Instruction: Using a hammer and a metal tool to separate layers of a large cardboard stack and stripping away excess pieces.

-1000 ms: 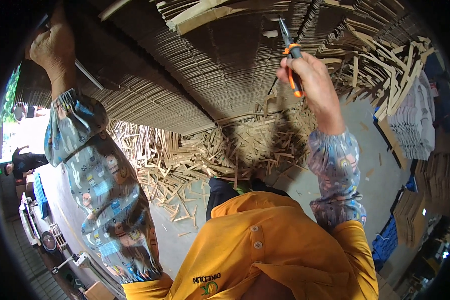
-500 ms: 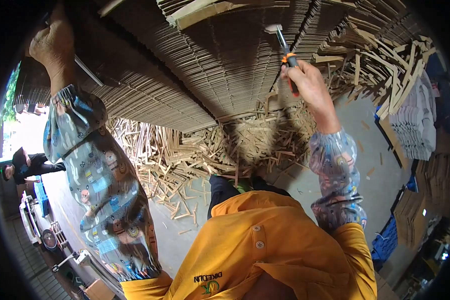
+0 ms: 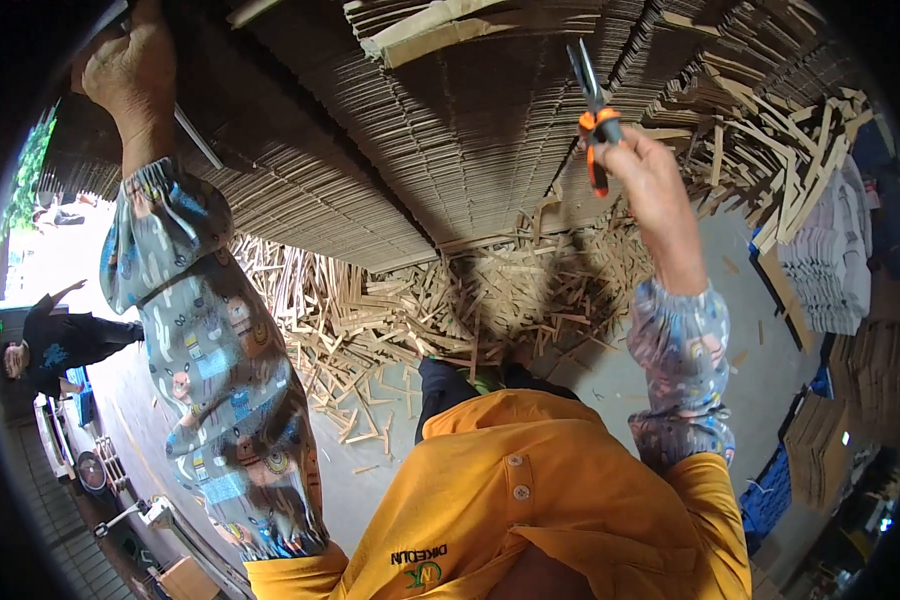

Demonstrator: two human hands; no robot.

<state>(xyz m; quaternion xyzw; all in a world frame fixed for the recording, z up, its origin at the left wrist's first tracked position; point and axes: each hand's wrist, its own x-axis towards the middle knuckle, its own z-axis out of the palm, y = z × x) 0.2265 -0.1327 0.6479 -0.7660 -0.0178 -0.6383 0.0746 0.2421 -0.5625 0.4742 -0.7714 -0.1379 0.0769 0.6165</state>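
Note:
My right hand [image 3: 645,175] grips long-nose pliers [image 3: 598,115] with orange and black handles. Their jaws point up and stand apart, with nothing between them, in front of a tall stack of corrugated cardboard sheets [image 3: 480,130]. High at the left, my left hand [image 3: 135,75] is curled at the dark edge of the stack. Its fingertips are partly lost in the shadow, and what they hold cannot be made out. A strip bundle of cardboard edges [image 3: 450,30] juts out from the top of the stack.
Torn cardboard strips [image 3: 370,310] lie heaped on the floor below the stack, around my feet. More strips [image 3: 780,150] pile up at the right, above a stack of pale sheets [image 3: 825,250]. Another person [image 3: 65,340] is at the far left, near a wheeled cart [image 3: 95,470].
The pliers have drawn slightly right, and the pale scrap at their tips is gone; the jaws are now apart. The view has shifted a little, and the person at the left has stretched out an arm.

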